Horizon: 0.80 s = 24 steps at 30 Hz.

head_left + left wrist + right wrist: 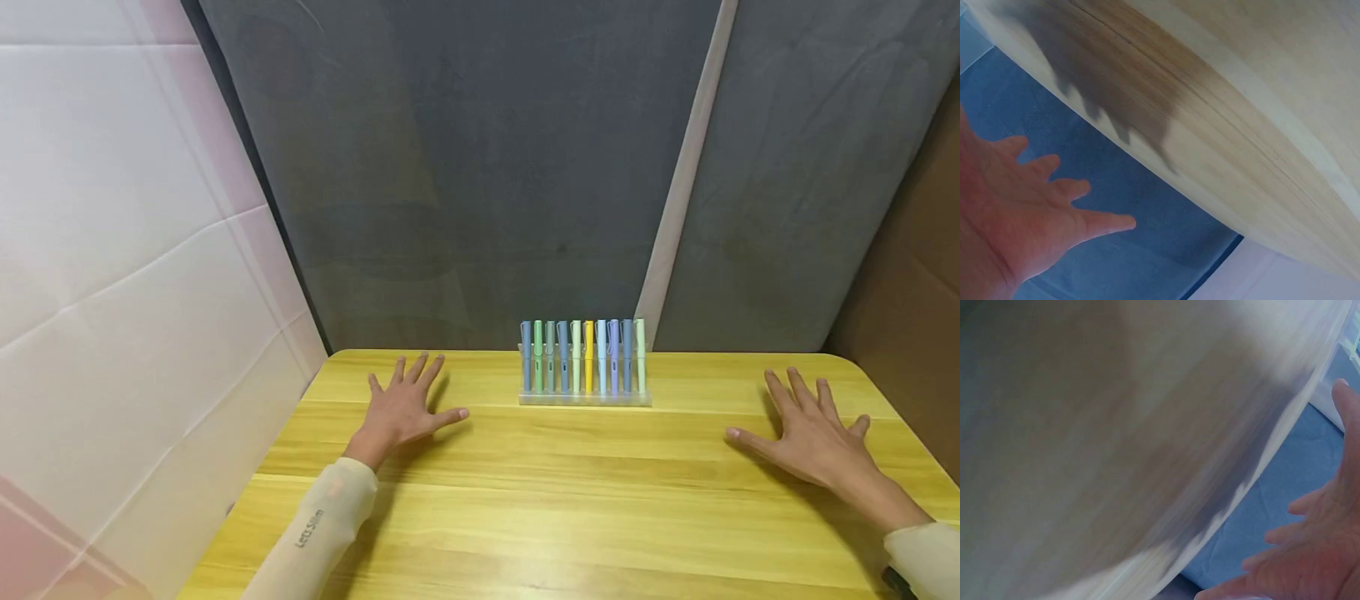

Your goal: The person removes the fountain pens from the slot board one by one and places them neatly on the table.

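Several capped pens in blue, green, yellow and purple stand upright in a row in a clear rack [585, 401] at the back of the table. The yellow pen [589, 358] is near the middle of the row. Left of the rack, my left hand [401, 410] spreads its fingers palm down over the table, holding nothing. My right hand [819, 440] is spread likewise, well to the right of the rack. Both wrist views show the left hand [1035, 206] and right hand [1319, 550] raised off the wood, their shadows falling on it.
The wooden table [570, 517] has rounded back corners. A dark grey cloth [480, 183] hangs behind it, with a pale strip [686, 175] running down. White fabric [135, 208] stands along the left side, and a brown panel [911, 258] along the right.
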Tool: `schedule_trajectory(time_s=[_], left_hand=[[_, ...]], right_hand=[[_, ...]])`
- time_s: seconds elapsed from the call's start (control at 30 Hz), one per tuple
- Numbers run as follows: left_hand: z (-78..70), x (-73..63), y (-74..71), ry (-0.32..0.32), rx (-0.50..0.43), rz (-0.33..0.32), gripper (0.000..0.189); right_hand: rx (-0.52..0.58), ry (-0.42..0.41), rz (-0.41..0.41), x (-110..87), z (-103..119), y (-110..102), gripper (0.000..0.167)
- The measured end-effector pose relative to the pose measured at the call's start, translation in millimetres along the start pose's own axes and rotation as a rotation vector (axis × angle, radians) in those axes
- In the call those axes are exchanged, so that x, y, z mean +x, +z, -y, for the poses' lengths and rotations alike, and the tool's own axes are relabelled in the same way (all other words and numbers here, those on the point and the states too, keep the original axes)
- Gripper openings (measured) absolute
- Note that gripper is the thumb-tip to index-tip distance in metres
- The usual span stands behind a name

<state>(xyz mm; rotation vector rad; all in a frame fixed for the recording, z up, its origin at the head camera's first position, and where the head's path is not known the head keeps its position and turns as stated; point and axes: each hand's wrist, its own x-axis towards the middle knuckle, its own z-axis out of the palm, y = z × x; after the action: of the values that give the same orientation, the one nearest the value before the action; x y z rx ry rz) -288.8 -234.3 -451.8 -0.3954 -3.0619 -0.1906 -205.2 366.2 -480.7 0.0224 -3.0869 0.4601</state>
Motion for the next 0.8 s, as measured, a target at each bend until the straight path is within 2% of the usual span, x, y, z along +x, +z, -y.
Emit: schedule_trajectory(time_s=[0.27, 0.53, 0.8], left_hand=[[-2.1, 3.5, 1.4, 0.039, -0.048, 0.005, 0.105], [-14.8, 9.4, -3.4, 0.117, -0.174, -0.007, 0.090], [-28.8, 14.9, 2.0, 0.173, -0.390, 0.093, 0.085]], right_hand=[[0.006, -0.002, 0.002, 0.2, 4.8, -3.6, 0.119], [0.054, -0.043, -0.055, 7.5, 16.4, -3.2, 0.111], [0.164, -0.155, -0.152, 14.5, 33.4, 0.4, 0.097]])
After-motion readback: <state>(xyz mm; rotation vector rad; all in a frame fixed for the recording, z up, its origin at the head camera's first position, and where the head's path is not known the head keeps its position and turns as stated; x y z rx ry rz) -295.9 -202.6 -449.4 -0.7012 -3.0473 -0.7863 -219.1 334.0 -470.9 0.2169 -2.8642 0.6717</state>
